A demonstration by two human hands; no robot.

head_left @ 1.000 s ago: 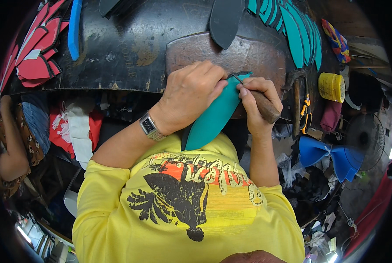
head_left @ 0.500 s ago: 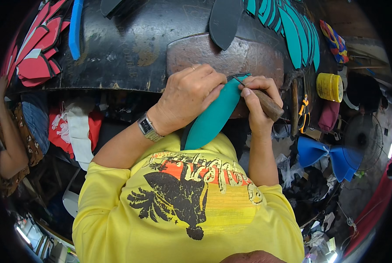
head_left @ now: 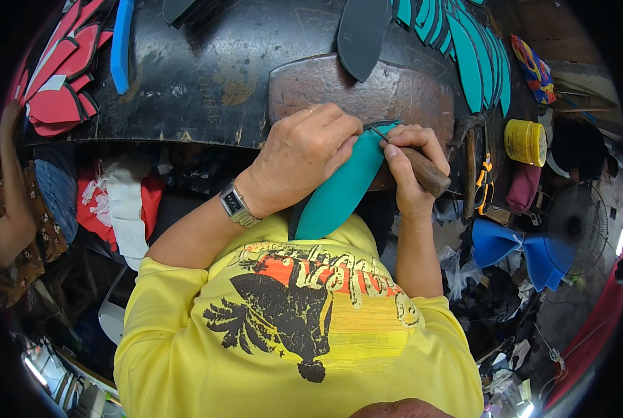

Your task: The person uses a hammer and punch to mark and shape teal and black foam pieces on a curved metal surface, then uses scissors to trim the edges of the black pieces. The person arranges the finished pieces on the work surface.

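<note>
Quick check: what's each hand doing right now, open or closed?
Left hand: closed, gripping the teal piece by its edge.
Right hand: closed, holding the wooden-handled tool.

The teal leaf-shaped piece [head_left: 343, 182] you are working on stands lengthwise in front of you, its lower end toward your body and its upper end leaning to your right. Its smooth face is turned up to you, and a black layer shows along its left side and at its upper edge. Your left hand [head_left: 303, 143] pinches it near the top. The wooden-handled tool [head_left: 428, 174] sits in your right hand [head_left: 414, 161], its brown handle slanting down to your right, its thin dark shaft pointing up-left across the piece's upper end.
</note>
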